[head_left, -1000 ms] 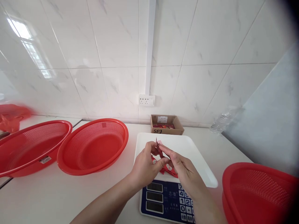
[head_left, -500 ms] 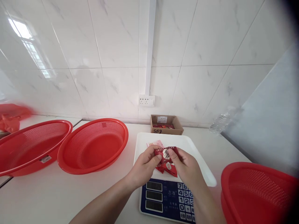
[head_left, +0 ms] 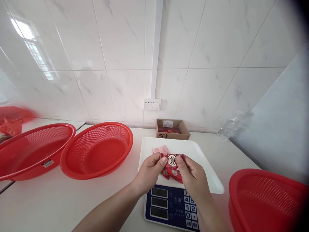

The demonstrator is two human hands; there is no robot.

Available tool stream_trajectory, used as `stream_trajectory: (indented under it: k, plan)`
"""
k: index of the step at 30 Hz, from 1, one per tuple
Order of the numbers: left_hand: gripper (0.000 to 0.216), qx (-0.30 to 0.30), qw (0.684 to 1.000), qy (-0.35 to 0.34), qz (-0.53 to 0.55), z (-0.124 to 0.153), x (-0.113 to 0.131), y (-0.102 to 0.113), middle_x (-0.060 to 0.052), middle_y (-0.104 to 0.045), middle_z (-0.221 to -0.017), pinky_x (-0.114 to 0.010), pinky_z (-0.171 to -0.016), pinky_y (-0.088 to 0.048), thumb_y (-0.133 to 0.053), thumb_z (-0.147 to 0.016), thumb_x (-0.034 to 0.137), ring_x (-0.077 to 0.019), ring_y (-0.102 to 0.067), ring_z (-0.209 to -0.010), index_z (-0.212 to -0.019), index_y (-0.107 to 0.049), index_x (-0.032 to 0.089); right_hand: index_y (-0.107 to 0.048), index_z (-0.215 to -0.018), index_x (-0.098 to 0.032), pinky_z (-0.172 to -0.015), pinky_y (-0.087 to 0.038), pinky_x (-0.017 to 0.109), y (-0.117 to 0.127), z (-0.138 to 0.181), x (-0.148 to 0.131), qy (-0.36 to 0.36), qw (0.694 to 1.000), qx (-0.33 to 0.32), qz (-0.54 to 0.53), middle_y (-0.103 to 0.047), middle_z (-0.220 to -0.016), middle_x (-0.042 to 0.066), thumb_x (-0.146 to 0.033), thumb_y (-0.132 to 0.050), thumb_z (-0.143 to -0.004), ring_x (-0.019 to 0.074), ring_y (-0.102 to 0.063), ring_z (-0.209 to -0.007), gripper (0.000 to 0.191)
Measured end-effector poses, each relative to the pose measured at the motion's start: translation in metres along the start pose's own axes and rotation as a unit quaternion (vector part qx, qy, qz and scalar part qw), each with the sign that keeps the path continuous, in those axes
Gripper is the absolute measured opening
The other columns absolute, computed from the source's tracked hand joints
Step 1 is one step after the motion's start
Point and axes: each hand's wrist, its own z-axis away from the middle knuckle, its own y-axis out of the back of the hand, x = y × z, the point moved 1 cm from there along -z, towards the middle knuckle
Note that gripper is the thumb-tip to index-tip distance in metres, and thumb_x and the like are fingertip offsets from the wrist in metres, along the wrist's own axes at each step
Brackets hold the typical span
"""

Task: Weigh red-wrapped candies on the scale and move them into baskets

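Observation:
A small dark red candy packet [head_left: 172,160], printed "SWEET SUGAR" with a round white label, is held level between my two hands. My left hand [head_left: 152,167] pinches its left side with thumb and fingers. On its right side, my right hand [head_left: 191,172] grips in the same way, thumb on top. Under the hands is the white pan [head_left: 205,174] of a scale, where more red packets [head_left: 174,174] and a pink packet [head_left: 161,149] lie, partly hidden by my hands. The scale's blue panel [head_left: 177,209] faces me, its displays dark; my right wrist covers some keys.
Two red plastic baskets, one in the middle left [head_left: 96,175] and one farther left [head_left: 26,175], stand beside the scale. Another red basket [head_left: 238,180] is at the right. Behind the scale are a cardboard box [head_left: 173,135] holding red packets and a clear plastic bottle [head_left: 228,127].
Both hands stay closed on the packet. Its label has turned slightly to face me more, and the right thumb has shifted right, uncovering more of the print.

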Motion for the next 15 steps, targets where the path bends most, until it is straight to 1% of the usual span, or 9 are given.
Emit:
stream_trajectory:
  k: [3, 5, 7, 9, 12, 15]
  plan:
    - [0.039, -0.004, 0.999, -0.035, -0.026, 0.005, 0.003, 0.0, 0.003, -0.046, -0.058, -0.022, -0.057, -0.036, -0.053, -0.079, 0.051, -0.0088, -0.042, -0.056, -0.064, -0.048, 0.015, -0.054, -0.058, -0.021, -0.054, -0.04, 0.024, 0.0, -0.002, 0.004, -0.024, 0.999, -0.021, -0.042, -0.058, -0.055, -0.001, -0.049, -0.049, -0.08, 0.0157, -0.053, -0.057, 0.036]
    - [0.039, -0.031, 0.998, -0.053, -0.03, 0.007, 0.004, 0.001, 0.001, -0.048, -0.06, -0.023, -0.059, -0.037, -0.052, -0.08, 0.051, -0.0096, -0.044, -0.058, -0.065, -0.049, 0.015, -0.056, -0.059, -0.021, -0.053, -0.042, 0.026, -0.001, -0.003, 0.005, -0.038, 0.992, -0.059, -0.104, -0.06, -0.056, 0.001, -0.052, -0.045, -0.08, 0.0179, -0.055, -0.058, 0.039]
    - [0.038, -0.052, 0.997, -0.052, -0.019, 0.006, 0.002, 0.002, 0.001, -0.049, -0.059, -0.023, -0.058, -0.038, -0.051, -0.081, 0.051, -0.01, -0.046, -0.057, -0.066, -0.049, 0.016, -0.058, -0.059, -0.021, -0.051, -0.043, 0.028, -0.002, -0.002, 0.004, -0.041, 0.986, -0.085, -0.139, -0.061, -0.054, 0.002, -0.053, -0.042, -0.081, 0.0182, -0.055, -0.055, 0.042]
    - [0.038, -0.048, 0.998, -0.036, -0.008, 0.003, -0.002, 0.003, 0.001, -0.049, -0.057, -0.023, -0.056, -0.038, -0.05, -0.081, 0.05, -0.0097, -0.046, -0.054, -0.066, -0.049, 0.016, -0.059, -0.059, -0.021, -0.052, -0.043, 0.028, -0.001, 0.0, 0.0, -0.023, 0.991, -0.072, -0.115, -0.061, -0.054, 0.002, -0.05, -0.046, -0.081, 0.0167, -0.054, -0.052, 0.039]
    - [0.038, -0.031, 0.999, -0.012, -0.013, -0.001, -0.005, 0.004, 0.002, -0.048, -0.056, -0.023, -0.055, -0.038, -0.05, -0.081, 0.05, -0.0091, -0.045, -0.053, -0.065, -0.048, 0.016, -0.06, -0.06, -0.021, -0.055, -0.043, 0.026, 0.004, 0.002, -0.003, 0.007, 0.996, -0.05, -0.069, -0.061, -0.057, 0.001, -0.046, -0.05, -0.081, 0.015, -0.052, -0.054, 0.034]
    - [0.038, -0.034, 0.999, -0.013, -0.012, -0.002, -0.004, 0.002, 0.002, -0.048, -0.055, -0.022, -0.055, -0.038, -0.05, -0.082, 0.05, -0.0089, -0.045, -0.053, -0.065, -0.049, 0.015, -0.06, -0.063, -0.02, -0.058, -0.044, 0.026, 0.008, -0.002, 0.001, -0.017, 0.993, -0.083, -0.078, -0.061, -0.06, 0.001, -0.047, -0.047, -0.082, 0.0155, -0.053, -0.058, 0.036]
